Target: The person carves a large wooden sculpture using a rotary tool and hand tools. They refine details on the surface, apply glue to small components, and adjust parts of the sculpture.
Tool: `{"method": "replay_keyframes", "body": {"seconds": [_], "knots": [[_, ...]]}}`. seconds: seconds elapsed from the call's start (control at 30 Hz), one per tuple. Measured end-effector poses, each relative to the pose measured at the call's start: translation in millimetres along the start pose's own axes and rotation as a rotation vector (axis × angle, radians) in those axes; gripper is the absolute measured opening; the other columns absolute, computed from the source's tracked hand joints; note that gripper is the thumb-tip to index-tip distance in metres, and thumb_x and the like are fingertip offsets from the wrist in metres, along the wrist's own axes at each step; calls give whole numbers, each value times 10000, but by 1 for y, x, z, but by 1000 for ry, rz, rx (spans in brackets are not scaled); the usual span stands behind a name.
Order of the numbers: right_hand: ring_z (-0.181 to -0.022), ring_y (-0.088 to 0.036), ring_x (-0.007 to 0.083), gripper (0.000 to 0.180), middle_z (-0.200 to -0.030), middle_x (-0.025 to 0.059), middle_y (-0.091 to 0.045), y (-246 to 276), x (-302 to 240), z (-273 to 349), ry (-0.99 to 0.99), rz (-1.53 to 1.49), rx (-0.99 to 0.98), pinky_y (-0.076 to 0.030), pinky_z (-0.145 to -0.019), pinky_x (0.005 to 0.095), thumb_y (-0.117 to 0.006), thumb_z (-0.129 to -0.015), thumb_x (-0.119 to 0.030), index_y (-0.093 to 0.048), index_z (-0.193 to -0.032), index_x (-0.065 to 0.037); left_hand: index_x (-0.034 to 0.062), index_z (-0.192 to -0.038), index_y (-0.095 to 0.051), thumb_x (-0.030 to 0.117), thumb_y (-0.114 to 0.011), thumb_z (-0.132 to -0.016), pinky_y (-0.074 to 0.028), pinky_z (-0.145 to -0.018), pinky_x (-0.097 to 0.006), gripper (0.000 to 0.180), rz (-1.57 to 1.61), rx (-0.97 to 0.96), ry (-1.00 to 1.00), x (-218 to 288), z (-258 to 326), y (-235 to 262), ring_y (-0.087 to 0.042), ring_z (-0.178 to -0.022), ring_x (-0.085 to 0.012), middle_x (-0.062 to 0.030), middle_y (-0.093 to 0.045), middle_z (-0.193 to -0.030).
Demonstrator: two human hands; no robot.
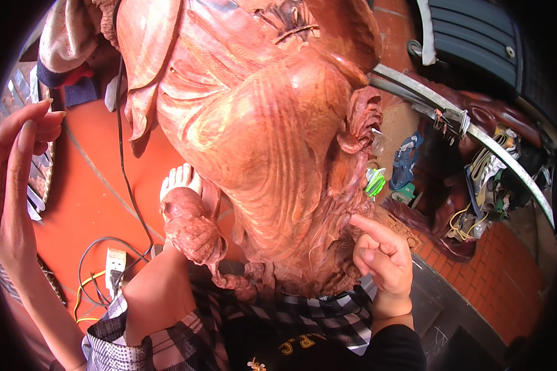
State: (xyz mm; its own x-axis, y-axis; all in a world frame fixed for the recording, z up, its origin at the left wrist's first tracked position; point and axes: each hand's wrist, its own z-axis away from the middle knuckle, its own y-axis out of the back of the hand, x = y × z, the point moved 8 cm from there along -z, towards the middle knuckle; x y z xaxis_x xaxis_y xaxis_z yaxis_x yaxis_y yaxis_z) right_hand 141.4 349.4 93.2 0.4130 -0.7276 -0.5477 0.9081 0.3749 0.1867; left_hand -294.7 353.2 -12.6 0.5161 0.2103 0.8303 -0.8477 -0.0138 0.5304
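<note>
A large reddish-brown carved wooden sculpture [260, 130] fills the middle of the view, with flowing grooves and curled ornaments. My right hand [384, 253] is at its lower right side, index finger stretched out and touching the carved surface, the other fingers curled, holding nothing. My left hand [15, 167] is raised at the far left, away from the sculpture, fingers loosely bent and empty. My bare foot [179, 179] rests on the floor under the carving, and my knee and checkered cloth [167, 334] show below.
The red tiled floor [99, 179] carries a black cable [124, 173] and a white power strip [114, 263] with yellow wires. Sandals [405, 164], a green item [374, 182], a metal bar [476, 133] and dark carved wood with tangled cords lie at right.
</note>
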Motion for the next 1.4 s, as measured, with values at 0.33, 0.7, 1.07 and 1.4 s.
{"method": "replay_keyframes", "body": {"seconds": [0.33,0.7,1.07,1.4], "knots": [[-608,-535,68,456,-702,24,-590,-3,-15,17,167,236,100,-421,-576,207,-594,-865,28,-562,-1318,66,-40,-1272,-584,265,-415,-1062,-454,-985,-350,407,17,-3,-7,-8,2,0,-635,-1053,-217,-158,-657,-1146],[-617,-556,153,165,-717,76,-639,49,-41,13,758,483,282,-411,-578,263,-693,-857,-121,-682,-753,5,-34,-1240,-612,210,-459,-1049,-469,-944,-322,345,31,66,8,-5,15,8,-642,-1022,-185,-134,-675,-1107],[-585,-566,209,233,-740,44,-550,23,-54,-6,1008,868,113,-468,-535,324,-665,-698,-86,-762,-909,-60,-33,-1188,-647,126,-541,-1016,-493,-872,-278,257,127,133,115,9,6,0,-663,-978,-153,-118,-710,-1062],[-620,-583,242,95,-714,72,-547,77,-32,-29,942,700,217,-472,-560,341,-662,-701,-46,-690,-790,-62,-49,-1149,-648,93,-570,-999,-503,-848,-277,220,126,204,89,3,-11,14,-649,-924,-143,-92,-695,-1011]]}}
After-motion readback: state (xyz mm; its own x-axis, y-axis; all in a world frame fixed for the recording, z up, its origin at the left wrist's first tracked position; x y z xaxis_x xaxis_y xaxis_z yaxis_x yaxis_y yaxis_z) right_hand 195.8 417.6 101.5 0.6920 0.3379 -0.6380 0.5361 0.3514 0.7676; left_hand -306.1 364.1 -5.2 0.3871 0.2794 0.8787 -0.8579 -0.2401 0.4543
